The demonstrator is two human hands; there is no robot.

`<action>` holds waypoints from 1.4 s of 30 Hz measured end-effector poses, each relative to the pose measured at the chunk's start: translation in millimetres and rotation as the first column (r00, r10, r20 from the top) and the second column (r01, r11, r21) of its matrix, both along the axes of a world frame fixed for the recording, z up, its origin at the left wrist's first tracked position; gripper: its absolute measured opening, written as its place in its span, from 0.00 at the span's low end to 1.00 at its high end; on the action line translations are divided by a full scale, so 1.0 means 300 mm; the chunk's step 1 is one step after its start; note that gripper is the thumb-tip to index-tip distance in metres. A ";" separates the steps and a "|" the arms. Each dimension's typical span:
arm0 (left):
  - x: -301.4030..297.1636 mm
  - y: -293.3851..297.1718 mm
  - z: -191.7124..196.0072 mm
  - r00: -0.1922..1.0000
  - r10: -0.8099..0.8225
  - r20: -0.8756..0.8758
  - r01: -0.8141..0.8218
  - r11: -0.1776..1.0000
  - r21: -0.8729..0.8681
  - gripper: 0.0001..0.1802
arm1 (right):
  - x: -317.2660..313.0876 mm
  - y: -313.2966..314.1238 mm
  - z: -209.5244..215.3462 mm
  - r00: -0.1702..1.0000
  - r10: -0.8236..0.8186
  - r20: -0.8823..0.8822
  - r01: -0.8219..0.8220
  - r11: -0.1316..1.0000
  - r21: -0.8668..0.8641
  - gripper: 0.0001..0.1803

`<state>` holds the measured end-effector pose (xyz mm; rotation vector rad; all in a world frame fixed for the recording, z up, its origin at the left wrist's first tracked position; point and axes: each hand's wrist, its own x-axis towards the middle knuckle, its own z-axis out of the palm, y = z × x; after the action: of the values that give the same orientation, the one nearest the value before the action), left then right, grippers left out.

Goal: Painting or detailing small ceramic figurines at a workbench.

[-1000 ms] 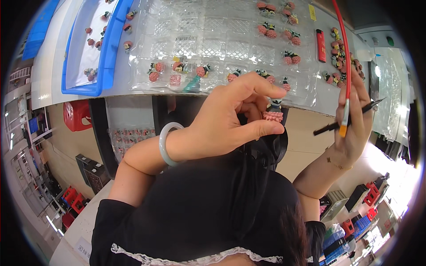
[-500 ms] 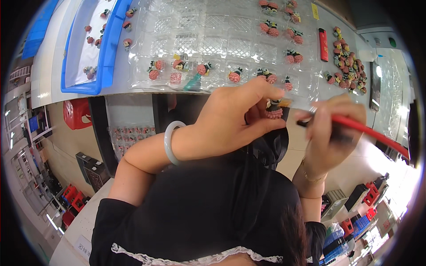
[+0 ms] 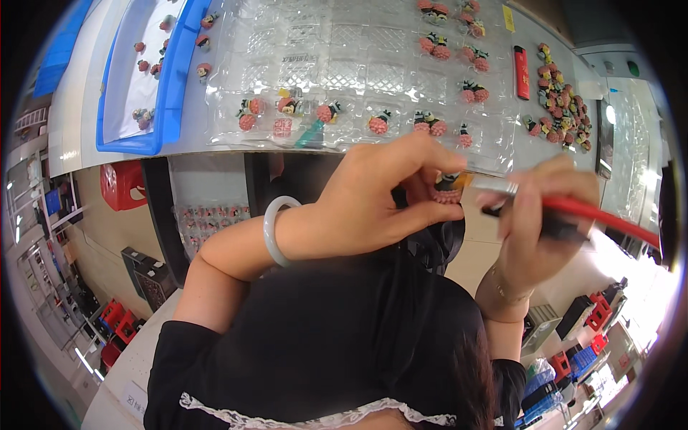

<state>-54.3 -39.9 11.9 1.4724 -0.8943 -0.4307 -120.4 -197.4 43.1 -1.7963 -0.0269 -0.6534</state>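
My left hand (image 3: pixel 387 193), with a pale bangle at its wrist, pinches a small figurine (image 3: pixel 448 192) between thumb and fingers. The figurine has a knobbly pink base and a dark upper part. In my right hand (image 3: pixel 548 208) is a paintbrush (image 3: pixel 609 216) with a red handle, pale metal ferrule and yellowish bristles. The bristle tip meets the figurine's upper part, or lies right at it. A dark, slim object (image 3: pixel 566 228) is also in the right hand; blur hides its kind. Both hands are in front of the table's near edge.
Clear plastic trays (image 3: pixel 337 64) on the table hold several similar figurines (image 3: pixel 378 123). More figurines are heaped (image 3: pixel 562 107) at the right, near a red lighter (image 3: pixel 522 72). A blue bin (image 3: pixel 168 107) with a few pieces stands at the left. A red stool (image 3: pixel 122 188) is below.
The brush tip has moved left onto the figurine, where a gap showed before. The figurine has tilted and shifted slightly right and down in my left hand.
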 end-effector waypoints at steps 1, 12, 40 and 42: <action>-0.001 0.006 0.002 1.000 0.004 0.002 -0.004 1.000 -0.001 0.25 | 0.022 -0.038 -0.021 0.979 -0.202 -0.025 0.195 0.967 -0.165 0.04; 0.004 0.013 0.023 0.980 -0.138 -0.144 0.089 0.949 -0.301 0.24 | 0.039 -0.267 -0.132 0.697 -0.443 -0.565 0.017 0.797 -0.604 0.14; 0.014 0.023 0.068 0.989 -0.126 -0.074 0.118 0.987 -0.107 0.25 | -0.048 0.023 0.062 0.932 -0.002 -0.361 -0.195 0.838 -0.510 0.15; 0.011 0.025 0.072 0.983 -0.132 -0.130 0.120 0.988 -0.096 0.25 | -0.049 0.023 0.059 0.937 0.008 -0.348 -0.204 0.824 -0.529 0.15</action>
<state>-50.9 -32.5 33.5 1.2943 -0.8889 -0.5713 -135.1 -190.5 60.9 -2.4400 -0.1007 -0.2553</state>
